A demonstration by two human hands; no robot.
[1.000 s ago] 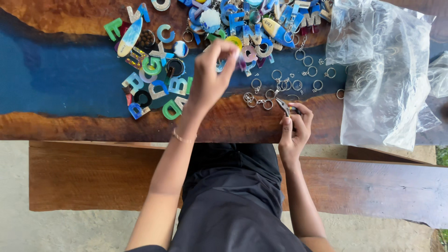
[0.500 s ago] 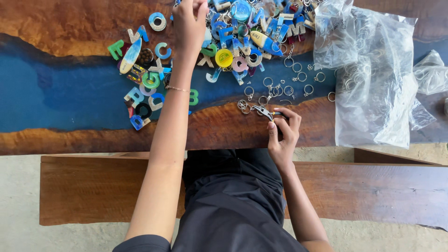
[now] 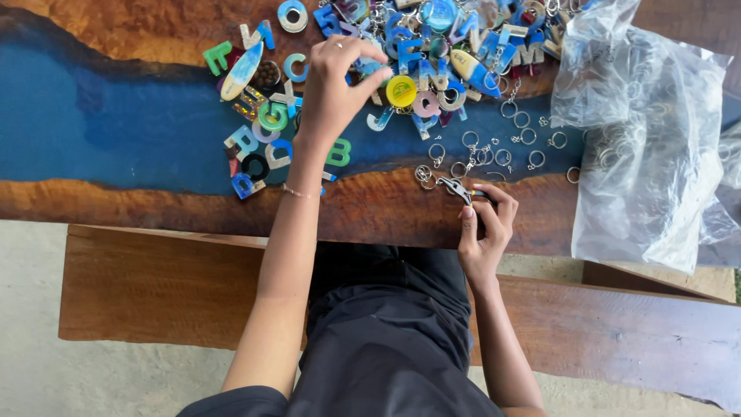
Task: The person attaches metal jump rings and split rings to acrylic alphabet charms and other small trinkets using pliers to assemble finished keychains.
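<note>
Reaching over the pile of coloured letter charms [image 3: 401, 46], the left hand [image 3: 336, 81] hangs with its fingers curled and thumb stretched toward a round yellow charm [image 3: 400, 90] at the pile's near edge; whether the fingertips have hold of a piece underneath cannot be told. A thin bracelet [image 3: 299, 192] circles that wrist. Nearer the body than the pile, at the table's wooden front edge, the right hand [image 3: 485, 232] is closed around small pliers [image 3: 457, 188], whose metal tips point left toward a key ring [image 3: 424, 175] lying just beside them. Loose key rings [image 3: 494, 150] are scattered between the pile and the pliers, on the blue resin strip of the table [image 3: 116, 131]. To the right of the pile sits a crumpled clear plastic bag [image 3: 648, 147] with more rings inside. A separate cluster of letters, among them a green one [image 3: 338, 152], lies left of the pile beside the left forearm. A wooden bench [image 3: 154, 286] runs below the table.
</note>
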